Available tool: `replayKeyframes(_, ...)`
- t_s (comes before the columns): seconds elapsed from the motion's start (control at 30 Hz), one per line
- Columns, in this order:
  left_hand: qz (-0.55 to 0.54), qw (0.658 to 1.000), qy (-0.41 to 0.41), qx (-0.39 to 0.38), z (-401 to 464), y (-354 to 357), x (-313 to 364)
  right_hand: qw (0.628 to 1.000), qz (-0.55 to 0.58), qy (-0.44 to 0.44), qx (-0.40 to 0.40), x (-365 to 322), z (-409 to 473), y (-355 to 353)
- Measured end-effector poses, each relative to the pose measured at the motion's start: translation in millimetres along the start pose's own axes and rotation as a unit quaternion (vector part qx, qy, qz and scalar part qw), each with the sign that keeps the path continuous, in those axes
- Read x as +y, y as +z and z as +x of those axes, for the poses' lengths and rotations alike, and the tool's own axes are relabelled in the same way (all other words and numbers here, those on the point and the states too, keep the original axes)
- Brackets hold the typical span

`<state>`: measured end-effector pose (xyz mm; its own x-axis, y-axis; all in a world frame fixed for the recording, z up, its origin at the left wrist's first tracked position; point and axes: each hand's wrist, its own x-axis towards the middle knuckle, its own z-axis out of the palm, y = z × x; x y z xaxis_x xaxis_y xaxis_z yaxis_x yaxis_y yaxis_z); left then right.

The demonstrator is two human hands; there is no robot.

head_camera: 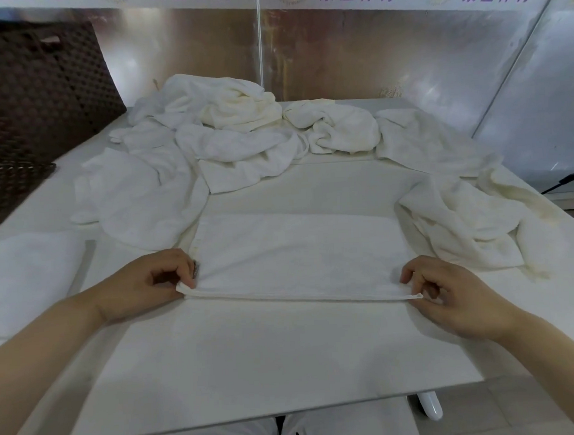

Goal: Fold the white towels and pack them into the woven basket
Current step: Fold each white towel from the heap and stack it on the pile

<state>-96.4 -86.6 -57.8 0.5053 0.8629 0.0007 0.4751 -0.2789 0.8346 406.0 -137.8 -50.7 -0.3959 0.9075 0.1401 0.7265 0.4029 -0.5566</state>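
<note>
A white towel point(297, 253) lies flat in the middle of the white table point(269, 366), folded into a wide rectangle. My left hand point(144, 286) pinches its near left corner. My right hand point(447, 292) pinches its near right corner. The near edge runs straight between my two hands. Several crumpled white towels point(217, 148) are heaped across the back of the table, and more point(460, 223) lie to the right. The dark woven basket point(34, 106) stands at the far left, its inside hidden.
A folded white towel point(28, 281) lies at the left edge of the table. A shiny metal wall point(354, 50) closes off the back. The table's near edge is just above my knees point(288, 431). A black cable point(570, 178) runs on the floor at the right.
</note>
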Motion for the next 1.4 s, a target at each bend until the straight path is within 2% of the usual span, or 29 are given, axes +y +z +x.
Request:
replayKeyframes(0.17, 0.058, 0.998, 0.02, 0.023, -13, 0, -4, 0.998, -0.058, -0.018, 0.005, -2, -9, -3)
replayKeyframes(0.23, 0.121, 0.992, 0.042, 0.02, -19, -4, -6, 0.997, -0.077, -0.017, 0.013, -2, -10, -4)
replayKeyframes(0.33, 0.262, 0.959, 0.109, 0.024, -18, -13, -2, 0.995, -0.103, -0.013, 0.001, -6, -5, -6)
replayKeyframes(0.43, 0.325, 0.931, 0.161, 0.042, -3, -13, 14, 0.997, -0.072, 0.021, 0.036, -17, 11, -11)
replayKeyframes(0.57, 0.29, 0.943, 0.145, 0.074, 32, 17, 46, 0.986, -0.057, 0.131, 0.088, -16, 49, -10)
replayKeyframes(0.73, 0.319, 0.942, 0.104, -0.026, 89, 82, 68, 0.971, -0.092, 0.219, 0.035, 5, 98, -11)
replayKeyframes(0.87, 0.414, 0.907, 0.048, -0.063, 122, 124, 81, 0.961, -0.134, 0.243, 0.001, 14, 116, -12)
replayKeyframes(1.07, 0.403, 0.911, -0.079, -0.024, 149, 126, 78, 0.95, -0.172, 0.26, -0.029, 19, 123, -20)
replayKeyframes(1.17, 0.409, 0.909, -0.078, -0.02, 149, 114, 68, 0.944, -0.181, 0.274, -0.03, 21, 124, -20)
replayKeyframes(1.23, 0.411, 0.909, -0.07, -0.006, 145, 112, 64, 0.945, -0.214, 0.247, 0.016, 16, 124, -13)
replayKeyframes(1.3, 0.415, 0.907, -0.068, 0.006, 143, 113, 62, 0.963, -0.205, 0.157, 0.075, -1, 121, 7)
replayKeyframes(1.33, 0.412, 0.909, -0.067, 0.009, 144, 114, 62, 0.975, -0.18, 0.11, 0.068, -14, 119, 20)
replayKeyframes(1.4, 0.407, 0.911, -0.066, 0.01, 144, 113, 61, 0.985, -0.162, 0.06, -0.02, -39, 116, 45)
